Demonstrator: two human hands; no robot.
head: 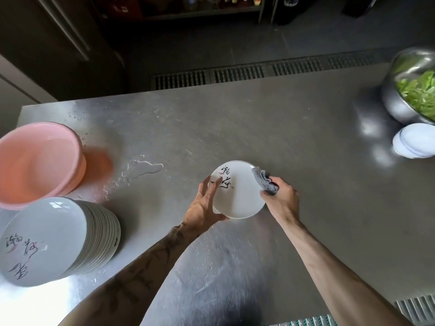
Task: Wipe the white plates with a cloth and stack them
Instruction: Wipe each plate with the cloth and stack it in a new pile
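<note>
Over the desk (294, 137), left hand (204, 208) holds white plate (242, 201); right hand (282, 201) presses grey cloth (264, 182) to its rim.

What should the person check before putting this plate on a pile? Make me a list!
1. Is the plate held safely? The left hand grips its edge: ok.
2. Is the cloth ready? The right hand holds it against the plate's rim: ok.
3. Is the plate dry all over? Cannot tell.
4. Is the table dry? There is a puddle near the pink basin: not ok.
5. Is the top of the small pile on the right free? Ok.
6. Do wiped plates go on the small pile or the tall pile? Cannot tell.
</note>
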